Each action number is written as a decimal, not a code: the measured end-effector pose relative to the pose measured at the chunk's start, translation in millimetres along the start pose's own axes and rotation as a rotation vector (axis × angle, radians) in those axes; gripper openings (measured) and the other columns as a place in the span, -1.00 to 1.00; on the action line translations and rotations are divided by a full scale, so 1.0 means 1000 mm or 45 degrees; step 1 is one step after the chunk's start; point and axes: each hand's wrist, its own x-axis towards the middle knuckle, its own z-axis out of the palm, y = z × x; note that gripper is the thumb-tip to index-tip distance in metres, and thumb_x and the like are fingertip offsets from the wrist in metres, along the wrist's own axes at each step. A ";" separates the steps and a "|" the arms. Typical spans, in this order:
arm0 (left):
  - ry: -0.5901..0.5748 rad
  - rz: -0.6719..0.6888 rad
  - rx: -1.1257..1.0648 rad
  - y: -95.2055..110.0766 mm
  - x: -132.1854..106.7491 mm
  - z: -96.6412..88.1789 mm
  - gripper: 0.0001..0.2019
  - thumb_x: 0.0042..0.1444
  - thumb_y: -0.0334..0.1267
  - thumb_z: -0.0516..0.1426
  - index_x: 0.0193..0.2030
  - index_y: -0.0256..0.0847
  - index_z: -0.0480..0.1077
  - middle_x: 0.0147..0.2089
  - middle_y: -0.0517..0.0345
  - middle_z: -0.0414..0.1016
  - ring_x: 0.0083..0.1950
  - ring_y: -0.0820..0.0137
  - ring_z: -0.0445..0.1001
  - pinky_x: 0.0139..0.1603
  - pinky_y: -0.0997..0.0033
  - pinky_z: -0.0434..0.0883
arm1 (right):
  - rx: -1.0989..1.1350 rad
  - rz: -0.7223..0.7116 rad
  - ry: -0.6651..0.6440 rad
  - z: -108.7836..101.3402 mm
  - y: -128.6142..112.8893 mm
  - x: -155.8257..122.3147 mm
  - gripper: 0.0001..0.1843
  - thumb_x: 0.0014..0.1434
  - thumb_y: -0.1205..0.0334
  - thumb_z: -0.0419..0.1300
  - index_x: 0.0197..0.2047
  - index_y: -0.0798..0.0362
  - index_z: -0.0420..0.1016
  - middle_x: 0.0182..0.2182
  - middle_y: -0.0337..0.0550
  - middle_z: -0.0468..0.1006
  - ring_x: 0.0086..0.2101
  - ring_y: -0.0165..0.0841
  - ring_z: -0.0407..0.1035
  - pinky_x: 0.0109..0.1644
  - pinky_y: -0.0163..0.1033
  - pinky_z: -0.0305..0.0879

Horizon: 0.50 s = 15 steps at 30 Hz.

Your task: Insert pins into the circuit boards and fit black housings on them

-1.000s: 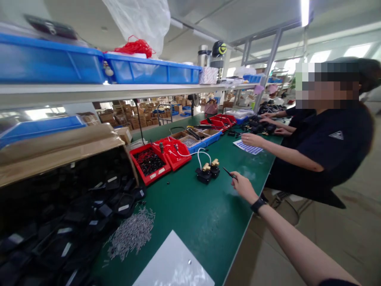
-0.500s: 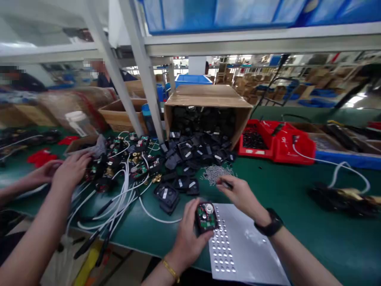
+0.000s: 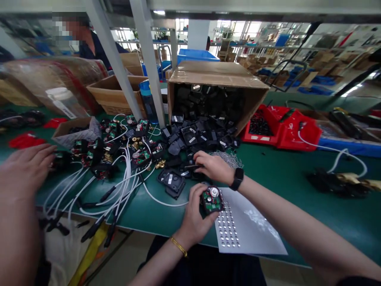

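My left hand (image 3: 196,214) grips a black housing (image 3: 212,200) with a green circuit board and a round silver part facing up. A white cable (image 3: 162,201) runs leftward from it. My right hand (image 3: 212,167), wearing a black wristband, is closed by the near edge of the pile of black covers. Its fingertips pinch a dark, flat piece that looks like a black plastic cover (image 3: 192,167), partly hidden by the fingers. Just behind the right hand lies a heap of small silver screws (image 3: 229,159). Another black cover (image 3: 171,180) lies left of the housing.
A white sheet with rows of shiny dots (image 3: 256,226) lies at right. A tipped cardboard box (image 3: 220,73) spills black covers. Red bins (image 3: 297,133) stand right of it. Wired circuit assemblies (image 3: 139,157) and a co-worker's hand (image 3: 28,167) are at left. A metal post (image 3: 149,59) rises behind.
My right hand has moved left from the screw heap to the black covers. My left hand still holds the housing. The co-worker's hands have shifted left, and the view has tilted down.
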 end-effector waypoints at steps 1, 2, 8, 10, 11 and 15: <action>-0.007 -0.046 -0.037 0.000 0.000 0.001 -0.25 0.01 -0.23 0.23 0.27 -0.09 -0.09 0.21 -0.04 0.03 0.22 0.21 0.14 0.24 0.10 0.16 | 0.090 0.097 0.113 -0.005 0.002 -0.011 -0.87 0.15 0.32 0.23 -0.21 0.09 0.38 -0.13 -0.15 0.39 -0.26 -0.32 0.34 -0.25 -0.28 0.22; -0.014 -0.091 -0.070 -0.001 -0.001 0.001 -0.16 0.00 -0.22 0.24 0.30 -0.06 -0.20 0.23 -0.05 -0.02 0.22 0.22 0.15 0.24 0.12 0.17 | 0.213 0.217 0.244 -0.011 0.004 -0.025 -0.88 0.17 0.29 0.21 -0.21 0.10 0.38 -0.21 -0.15 0.41 -0.27 -0.32 0.33 -0.24 -0.27 0.22; -0.122 -0.056 0.042 0.003 0.000 0.000 -0.22 -0.06 -0.20 0.28 0.25 -0.04 -0.04 0.31 0.02 -0.14 0.32 0.20 -0.04 0.31 0.13 0.07 | 1.505 1.161 0.814 -0.036 0.032 -0.172 -0.67 -0.01 0.01 0.32 -0.36 0.02 0.32 -0.67 -0.42 -0.06 -0.70 -0.55 -0.20 -0.68 -0.38 -0.28; -0.166 -0.054 0.064 0.005 0.002 -0.002 -0.30 -0.08 -0.21 0.29 0.18 -0.05 0.07 0.30 0.04 -0.10 0.32 0.19 -0.03 0.30 0.12 0.08 | 1.735 1.368 0.857 -0.031 0.043 -0.226 -0.64 -0.04 0.01 0.34 -0.48 0.01 0.26 -0.65 -0.40 -0.08 -0.70 -0.57 -0.24 -0.66 -0.35 -0.35; -0.177 -0.070 0.052 0.005 0.002 -0.002 -0.32 -0.09 -0.20 0.30 0.15 -0.05 0.09 0.30 0.04 -0.10 0.31 0.19 -0.01 0.30 0.12 0.10 | 1.763 1.435 0.857 -0.027 0.048 -0.249 -0.63 -0.04 0.00 0.33 -0.51 0.00 0.24 -0.64 -0.39 -0.06 -0.70 -0.58 -0.22 -0.66 -0.34 -0.33; -0.169 -0.131 -0.043 0.001 0.002 -0.001 -0.35 -0.09 -0.17 0.30 0.12 -0.03 0.11 0.30 0.06 -0.11 0.30 0.17 0.03 0.30 0.11 0.09 | 1.229 1.565 0.751 -0.009 0.060 -0.309 -0.57 0.04 -0.20 0.14 -0.57 -0.05 0.18 -0.65 -0.32 0.00 -0.73 -0.52 -0.16 -0.70 -0.30 -0.21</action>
